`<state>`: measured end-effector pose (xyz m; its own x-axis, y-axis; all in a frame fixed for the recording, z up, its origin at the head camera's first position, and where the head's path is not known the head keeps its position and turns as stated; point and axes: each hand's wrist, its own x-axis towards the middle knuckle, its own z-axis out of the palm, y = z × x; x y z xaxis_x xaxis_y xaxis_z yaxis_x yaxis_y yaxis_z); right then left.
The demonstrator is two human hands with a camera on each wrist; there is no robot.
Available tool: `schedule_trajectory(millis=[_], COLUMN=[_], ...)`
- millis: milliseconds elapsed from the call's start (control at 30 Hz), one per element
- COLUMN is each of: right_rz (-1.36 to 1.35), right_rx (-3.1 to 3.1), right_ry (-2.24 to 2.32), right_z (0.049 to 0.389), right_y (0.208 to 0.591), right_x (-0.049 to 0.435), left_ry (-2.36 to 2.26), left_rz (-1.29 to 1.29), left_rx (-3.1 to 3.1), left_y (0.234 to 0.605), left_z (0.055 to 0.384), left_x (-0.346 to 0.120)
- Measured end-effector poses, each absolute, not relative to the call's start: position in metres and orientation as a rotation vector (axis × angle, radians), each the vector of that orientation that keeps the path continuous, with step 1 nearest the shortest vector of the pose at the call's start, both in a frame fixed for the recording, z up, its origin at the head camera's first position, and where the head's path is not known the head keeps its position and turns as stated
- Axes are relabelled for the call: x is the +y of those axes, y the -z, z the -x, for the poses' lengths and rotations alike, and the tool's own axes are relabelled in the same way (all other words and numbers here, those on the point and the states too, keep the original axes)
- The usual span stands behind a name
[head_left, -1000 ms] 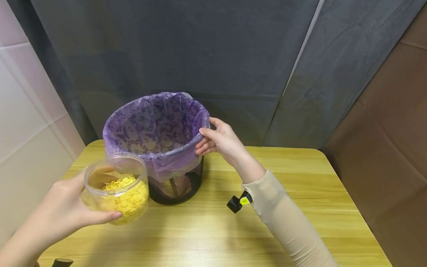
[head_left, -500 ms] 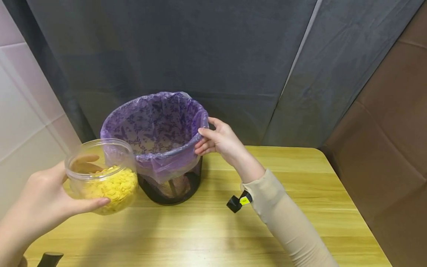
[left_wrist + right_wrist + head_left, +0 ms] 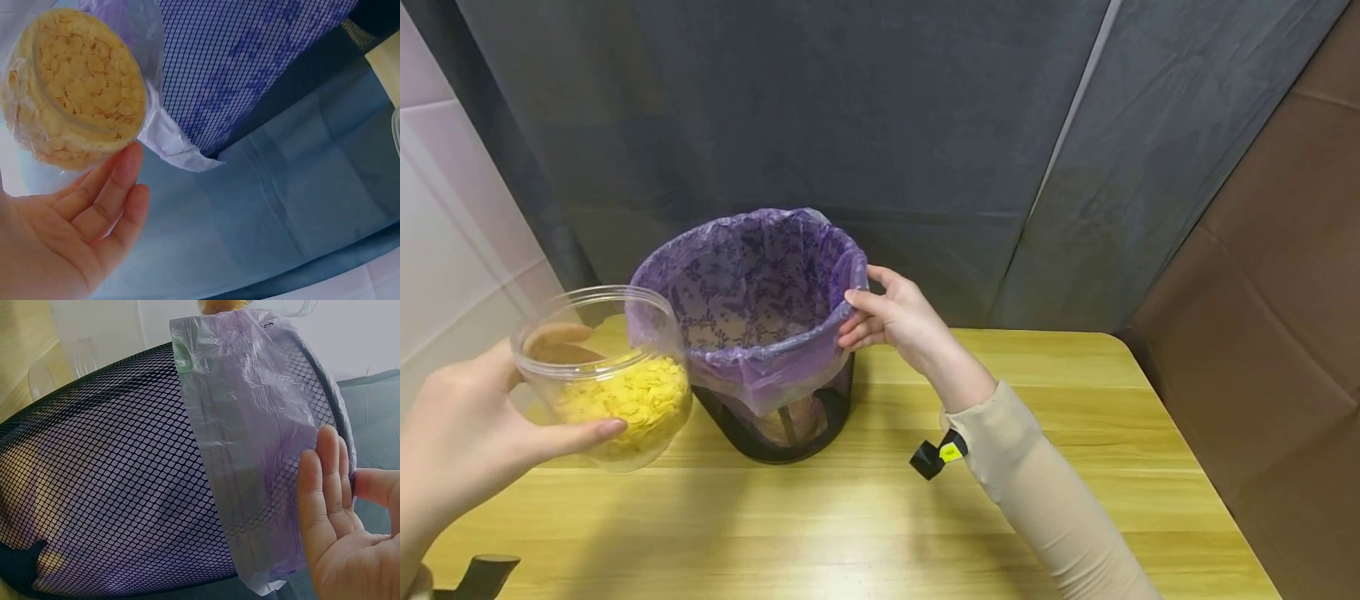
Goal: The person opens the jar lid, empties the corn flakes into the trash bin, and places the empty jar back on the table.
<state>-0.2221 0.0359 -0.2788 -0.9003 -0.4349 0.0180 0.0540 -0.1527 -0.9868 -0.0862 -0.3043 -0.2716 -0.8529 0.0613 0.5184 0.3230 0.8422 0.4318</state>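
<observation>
My left hand [image 3: 471, 425] grips a clear plastic jar [image 3: 643, 457] around its side, thumb across the front. The lidless jar is tilted, its mouth toward the upper left. Small yellow flakes [image 3: 632, 392] lie in its lower part; through its base they also show in the left wrist view. Behind and right of it stands a black mesh wastebasket [image 3: 831, 400], lined with a patterned purple bag [image 3: 760, 371] folded over the rim. My right hand [image 3: 898, 321] pinches the bag-covered rim at the right, thumb on one side and fingers outside, as the right wrist view shows.
The wastebasket stands on a wooden table [image 3: 1000, 433], with a dark grey curtain [image 3: 880, 150] behind. A brown panel [image 3: 1262, 317] closes off the right. Clear plastic containers [image 3: 84, 359] show beyond the basket in the right wrist view.
My left hand has drawn the jar leftward and slightly up in the head view, so it overlaps the wastebasket less. My right hand stays on the rim.
</observation>
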Motion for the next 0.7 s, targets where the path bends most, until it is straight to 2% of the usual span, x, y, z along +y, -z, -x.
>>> schedule_trajectory(millis=[367,700], right_rz=[0.386,0.358], right_rx=[1.780,1.770], right_ry=[2.133,2.139], right_z=[0.222,0.222], right_y=[0.278,0.278], right_x=[0.035,0.036], left_ry=[0.764,0.880], left_rz=[0.221,0.277], left_rx=[-2.493,-2.416], left_y=[0.264,0.255], left_z=[0.094,0.107], left_x=[-0.318,-0.321])
